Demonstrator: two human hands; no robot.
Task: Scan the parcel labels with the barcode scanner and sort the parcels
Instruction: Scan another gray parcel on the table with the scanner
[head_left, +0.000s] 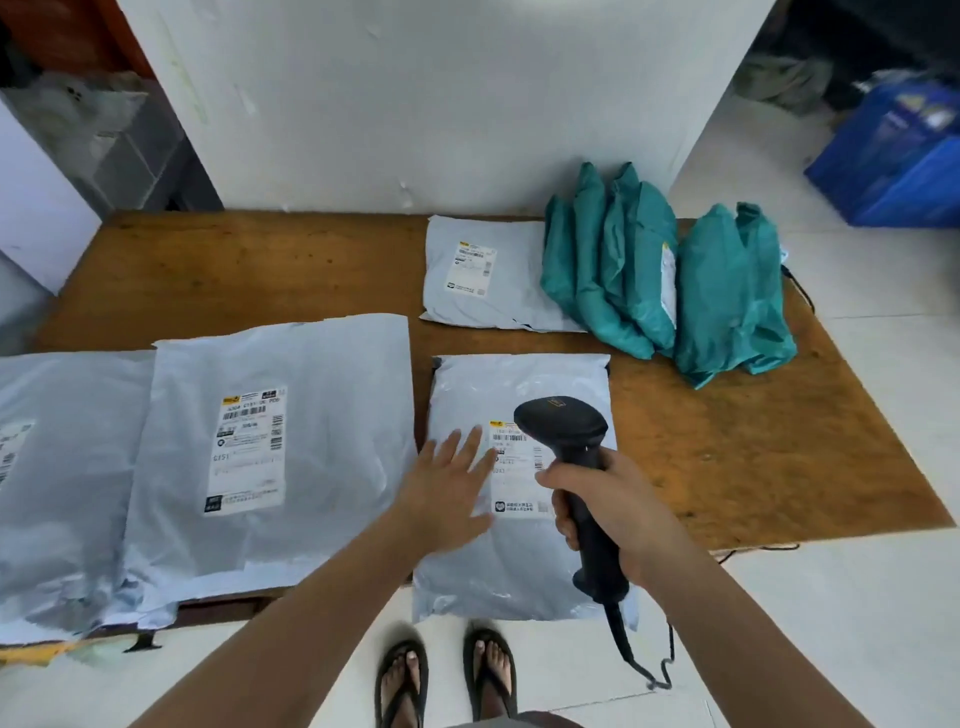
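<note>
- Flip-flops (402, 680) on the floor (831, 623), bottom of view, just short of the table (234, 270) edge.
- R hand (618, 514) has its fingers wrapped round the scanner (566, 431) handle. Scanner head hangs over the label (519, 483), pointing down at it. Cable (639, 665) dangles off the handle's end.
- L hand (449, 488) lies flat on the parcel (519, 571), fingers straight & a bit spread, tips reaching the label's left edge.
- Parcel is a grey mailer at front-middle of the table, label up, w/ its near end hanging over the front edge.
- Big parcel (270, 441) sits just left of it, label up. Left parcel (57, 467) is next to that, edges overlapping.
- Back parcel (478, 275) is on the far side near the wall, label up.
- Green bags (623, 270) are lined up at back right, the leftmost ones lying over the back parcel's right edge.
- Blue box (893, 166) is on the floor far right, well apart from the table.
</note>
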